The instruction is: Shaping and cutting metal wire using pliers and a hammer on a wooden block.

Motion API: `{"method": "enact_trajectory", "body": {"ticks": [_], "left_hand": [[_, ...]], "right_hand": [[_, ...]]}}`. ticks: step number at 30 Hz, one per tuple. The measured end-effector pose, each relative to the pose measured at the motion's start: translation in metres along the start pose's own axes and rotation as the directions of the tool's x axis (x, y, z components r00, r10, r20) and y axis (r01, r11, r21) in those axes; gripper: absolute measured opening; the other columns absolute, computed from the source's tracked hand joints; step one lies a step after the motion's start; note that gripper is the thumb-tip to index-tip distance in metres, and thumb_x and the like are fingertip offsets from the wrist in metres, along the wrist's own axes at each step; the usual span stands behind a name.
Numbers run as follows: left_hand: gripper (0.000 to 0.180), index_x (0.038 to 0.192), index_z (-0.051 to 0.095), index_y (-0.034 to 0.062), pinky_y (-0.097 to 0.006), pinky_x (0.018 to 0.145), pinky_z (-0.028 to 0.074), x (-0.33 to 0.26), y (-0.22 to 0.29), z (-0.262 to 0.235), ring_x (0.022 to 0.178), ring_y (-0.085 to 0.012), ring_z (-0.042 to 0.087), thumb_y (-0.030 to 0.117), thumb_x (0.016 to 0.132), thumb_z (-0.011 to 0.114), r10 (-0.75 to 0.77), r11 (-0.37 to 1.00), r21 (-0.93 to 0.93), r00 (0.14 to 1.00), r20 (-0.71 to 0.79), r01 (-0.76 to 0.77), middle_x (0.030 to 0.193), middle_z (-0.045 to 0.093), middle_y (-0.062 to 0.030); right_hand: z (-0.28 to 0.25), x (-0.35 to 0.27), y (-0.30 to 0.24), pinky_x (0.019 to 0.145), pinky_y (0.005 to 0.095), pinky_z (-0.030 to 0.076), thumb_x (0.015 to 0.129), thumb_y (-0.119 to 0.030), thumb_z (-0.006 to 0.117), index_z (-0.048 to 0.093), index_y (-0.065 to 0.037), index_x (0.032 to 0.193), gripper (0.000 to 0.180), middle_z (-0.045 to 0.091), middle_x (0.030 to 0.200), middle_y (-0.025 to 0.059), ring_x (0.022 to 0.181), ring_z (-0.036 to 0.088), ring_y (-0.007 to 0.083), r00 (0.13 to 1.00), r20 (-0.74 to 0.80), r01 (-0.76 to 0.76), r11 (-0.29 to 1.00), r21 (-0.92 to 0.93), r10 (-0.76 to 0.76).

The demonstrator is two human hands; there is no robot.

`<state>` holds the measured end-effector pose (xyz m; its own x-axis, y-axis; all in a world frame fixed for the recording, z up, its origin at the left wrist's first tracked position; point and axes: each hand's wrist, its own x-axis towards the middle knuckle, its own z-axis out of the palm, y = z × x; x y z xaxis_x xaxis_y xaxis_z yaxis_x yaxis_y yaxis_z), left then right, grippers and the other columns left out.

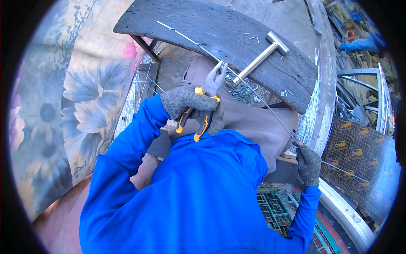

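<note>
My gloved left hand [186, 101] is closed around combination pliers [211, 86] with yellow and black handles. Their jaws stand apart and point away from me, near a long thin metal rod [262, 100]. The rod slants across the dark wooden bench [198, 23] from far left to near right. At its near part, my gloved right hand [308, 165] grips it, and its end sticks out past that hand. A metal hammer [259, 60] lies on the bench beside a few short cut pieces. Many more short metal pieces [243, 94] lie below the bench edge.
Floral cloth [93, 97] hangs along the left. Bundles of thin rods [311, 108] lie right of the bench. A patterned dark board [349, 148], a metal frame [382, 97] and green wire mesh [275, 207] are at the right.
</note>
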<state>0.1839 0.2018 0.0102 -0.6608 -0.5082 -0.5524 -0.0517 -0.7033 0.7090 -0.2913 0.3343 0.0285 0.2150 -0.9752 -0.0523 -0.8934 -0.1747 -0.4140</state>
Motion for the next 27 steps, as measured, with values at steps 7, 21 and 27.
{"method": "enact_trajectory", "body": {"ticks": [7,21,27], "left_hand": [[0.032,0.103,0.073,0.0074,-0.023,0.056,0.043,0.001,-0.010,-0.002,0.065,-0.0060,0.057,0.036,0.088,0.077,0.023,0.999,-0.032,0.999,0.029,-0.022,0.080,0.067,0.0004],[0.026,0.103,0.066,0.0010,-0.034,0.075,0.055,-0.003,0.002,0.033,0.074,-0.0200,0.068,0.025,0.094,0.067,0.134,0.957,-0.262,0.991,0.004,-0.128,0.086,0.069,-0.0094],[0.025,0.093,0.064,0.0007,-0.035,0.070,0.055,-0.001,-0.007,0.051,0.074,-0.0218,0.070,0.025,0.098,0.063,0.131,0.950,-0.282,0.991,-0.026,-0.133,0.081,0.069,-0.0135]], "right_hand": [[0.002,-0.003,0.001,0.071,0.0417,0.054,0.087,-0.006,0.072,0.071,-0.014,0.122,0.036,0.073,0.095,0.0193,0.084,0.072,0.0356,0.999,0.023,-0.024,1.000,-0.001,0.024],[-0.003,0.004,-0.003,0.065,0.0442,0.051,0.086,-0.007,0.073,0.069,-0.015,0.127,0.042,0.070,0.086,0.0183,0.073,0.068,0.0371,0.995,-0.014,0.092,0.991,-0.094,-0.094],[-0.006,0.003,0.002,0.061,0.0454,0.049,0.085,-0.007,0.073,0.068,-0.017,0.128,0.044,0.068,0.081,0.0184,0.068,0.065,0.0375,0.997,-0.020,0.077,0.990,-0.121,-0.080]]}}
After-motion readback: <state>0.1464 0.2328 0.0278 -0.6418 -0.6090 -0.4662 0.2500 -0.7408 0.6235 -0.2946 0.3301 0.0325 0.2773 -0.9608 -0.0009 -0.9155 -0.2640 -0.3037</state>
